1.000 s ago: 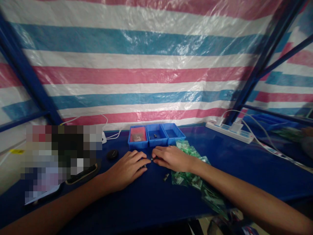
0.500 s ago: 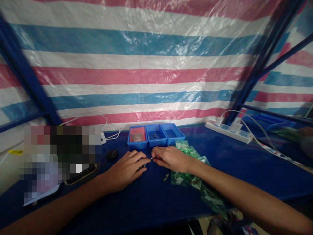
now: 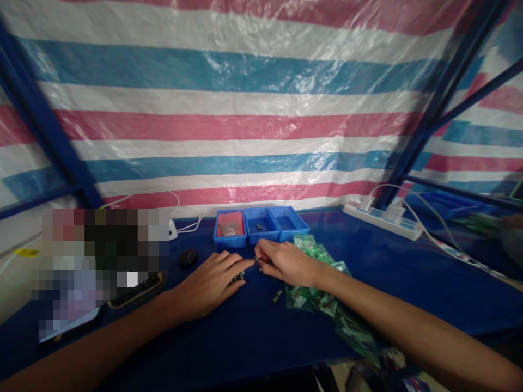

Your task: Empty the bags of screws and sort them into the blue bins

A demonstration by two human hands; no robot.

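My left hand (image 3: 218,277) rests palm down on the blue table, fingers apart, curved over several small metal pieces (image 3: 237,276) lying under its index finger and thumb. Close by on the right, my right hand (image 3: 281,262) pinches a small metal piece (image 3: 256,260) near the left index fingertip. Another small metal part (image 3: 277,296) lies on the table below the right hand. Green plastic bags (image 3: 314,288) with small parts inside are spread beneath and beside the right wrist.
Three blue bins stand behind the hands: one with a pink lining and a bag (image 3: 230,226), a middle one (image 3: 261,234) with small parts, and a right one (image 3: 288,222). A black round object (image 3: 187,258) sits left; a white power strip (image 3: 382,220) lies right.
My right hand has shifted slightly up and its fingers have moved a little. The left index finger reaches slightly farther right, and more metal pieces show beneath it.
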